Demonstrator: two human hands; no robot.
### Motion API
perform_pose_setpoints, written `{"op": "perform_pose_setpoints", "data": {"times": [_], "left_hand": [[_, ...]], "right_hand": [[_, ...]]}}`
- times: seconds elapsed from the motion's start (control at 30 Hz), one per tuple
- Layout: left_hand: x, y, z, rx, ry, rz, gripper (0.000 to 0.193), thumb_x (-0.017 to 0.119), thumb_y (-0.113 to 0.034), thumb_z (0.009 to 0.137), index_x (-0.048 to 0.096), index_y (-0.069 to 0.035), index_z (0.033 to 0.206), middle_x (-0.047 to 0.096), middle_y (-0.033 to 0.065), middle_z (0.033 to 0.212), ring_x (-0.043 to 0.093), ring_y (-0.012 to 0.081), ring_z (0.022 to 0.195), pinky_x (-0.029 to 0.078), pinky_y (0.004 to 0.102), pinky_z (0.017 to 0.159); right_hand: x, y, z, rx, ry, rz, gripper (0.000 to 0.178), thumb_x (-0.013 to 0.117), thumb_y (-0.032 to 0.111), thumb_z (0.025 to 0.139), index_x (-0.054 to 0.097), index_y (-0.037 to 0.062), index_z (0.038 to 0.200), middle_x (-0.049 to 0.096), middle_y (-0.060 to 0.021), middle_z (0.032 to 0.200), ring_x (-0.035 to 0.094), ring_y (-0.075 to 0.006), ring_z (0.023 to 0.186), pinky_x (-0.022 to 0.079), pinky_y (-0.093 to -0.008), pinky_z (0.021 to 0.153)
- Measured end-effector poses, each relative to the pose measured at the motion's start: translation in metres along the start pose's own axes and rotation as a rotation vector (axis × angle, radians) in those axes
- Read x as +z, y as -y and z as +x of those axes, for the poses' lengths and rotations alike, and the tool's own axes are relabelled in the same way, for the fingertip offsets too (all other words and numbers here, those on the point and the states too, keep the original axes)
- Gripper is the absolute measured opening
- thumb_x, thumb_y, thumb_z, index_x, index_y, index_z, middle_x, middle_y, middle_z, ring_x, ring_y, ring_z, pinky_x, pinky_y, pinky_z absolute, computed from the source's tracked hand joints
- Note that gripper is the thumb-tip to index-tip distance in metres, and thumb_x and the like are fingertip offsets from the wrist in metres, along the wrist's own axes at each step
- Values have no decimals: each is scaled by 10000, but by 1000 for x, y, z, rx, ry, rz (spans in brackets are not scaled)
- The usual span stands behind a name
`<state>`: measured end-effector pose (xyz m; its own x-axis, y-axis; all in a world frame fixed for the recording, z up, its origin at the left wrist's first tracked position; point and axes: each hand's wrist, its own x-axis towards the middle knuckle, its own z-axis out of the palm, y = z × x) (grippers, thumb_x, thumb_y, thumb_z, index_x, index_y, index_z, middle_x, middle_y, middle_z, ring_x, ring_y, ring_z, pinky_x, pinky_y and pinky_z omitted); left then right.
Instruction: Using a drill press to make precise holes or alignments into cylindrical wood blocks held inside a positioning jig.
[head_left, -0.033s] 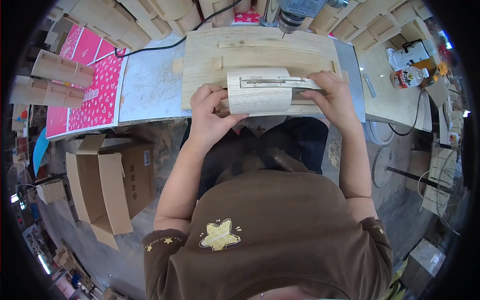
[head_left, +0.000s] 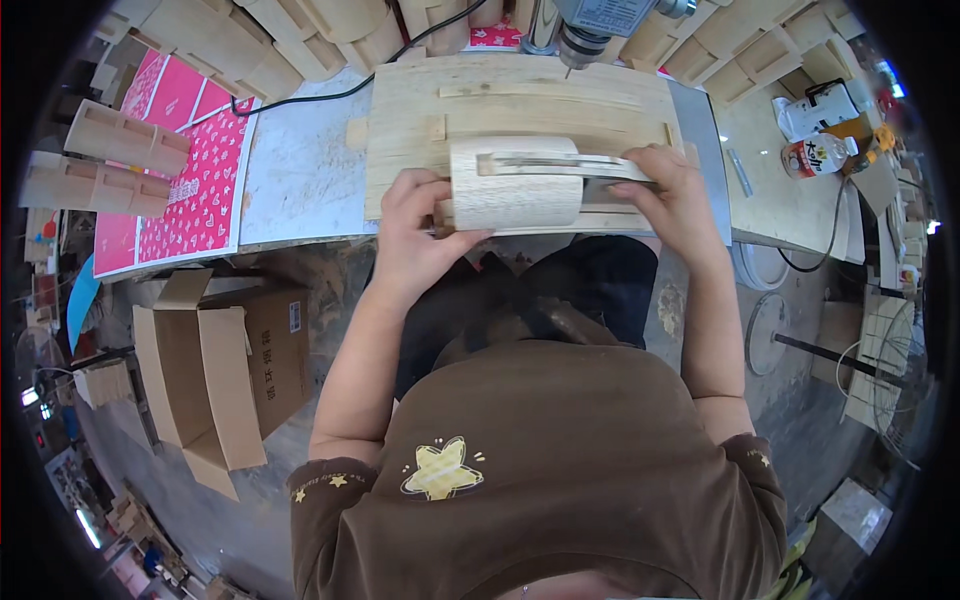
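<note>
A pale wooden cylinder [head_left: 515, 205] with visible grain lies sideways at the near edge of the wooden board. My left hand [head_left: 410, 212] is closed around its left end, thumb along the near lower edge. Across the cylinder's upper side runs a narrow pale wooden strip [head_left: 606, 168], its right part jutting past the cylinder. That jutting end is pinched between thumb and fingers of my right hand [head_left: 668, 192]. Motion blurs the strip's left part, so I cannot tell how it sits in the recess there.
A drill head [head_left: 585, 45] hangs over the back of the wooden board [head_left: 400, 120]. Wooden cylinders [head_left: 130, 140] stand at left and line the back. A black cable [head_left: 330, 97] crosses the table. At right are a marker [head_left: 739, 172] and bottle [head_left: 815, 155]. An open carton [head_left: 225, 370] stands on the floor.
The cylinder's left end has shifted slightly left, and the strip's left part has become blurred. Both hands keep their hold.
</note>
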<state>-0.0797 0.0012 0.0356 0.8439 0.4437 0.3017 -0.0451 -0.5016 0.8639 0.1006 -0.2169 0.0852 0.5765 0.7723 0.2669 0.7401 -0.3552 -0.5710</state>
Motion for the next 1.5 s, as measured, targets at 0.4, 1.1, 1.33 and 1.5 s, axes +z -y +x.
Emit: {"op": "perform_pose_setpoints", "data": {"times": [0.4, 1.1, 1.33, 1.5], "left_hand": [[-146, 29, -10, -503, -454, -515, 286, 646, -215, 800, 588, -25, 1005, 607, 43, 834, 583, 112, 684, 455, 229, 520], [-165, 94, 32, -425, -478, 808, 738, 690, -528, 677, 540, 0, 1171, 531, 252, 1135, 502, 367, 1094, 389, 432, 932], [-161, 73, 33, -273, -48, 996, 800, 797, -221, 527, 472, -46, 1237, 524, 193, 1169, 522, 372, 1043, 429, 426, 895], [-149, 63, 15, 85, -191, 1076, 727, 764, -118, 521, 494, -53, 1193, 546, 144, 1151, 510, 348, 1048, 417, 421, 923]], "right_hand": [[-35, 2, -19, 47, -61, -5, 267, 730, 94, 669, 610, 8, 891, 562, -104, 767, 520, -271, 760, 412, -343, 681], [-7, 29, 1, -146, -98, -193, 280, 731, 143, 660, 609, 28, 883, 577, -95, 771, 530, -293, 775, 407, -382, 707], [-11, 31, -5, -104, -96, -169, 271, 730, 127, 649, 610, 29, 871, 574, -94, 765, 514, -288, 742, 401, -376, 686], [-12, 20, -9, -155, -127, -236, 259, 728, 120, 648, 612, 35, 863, 570, -93, 759, 507, -282, 740, 396, -369, 685]]}}
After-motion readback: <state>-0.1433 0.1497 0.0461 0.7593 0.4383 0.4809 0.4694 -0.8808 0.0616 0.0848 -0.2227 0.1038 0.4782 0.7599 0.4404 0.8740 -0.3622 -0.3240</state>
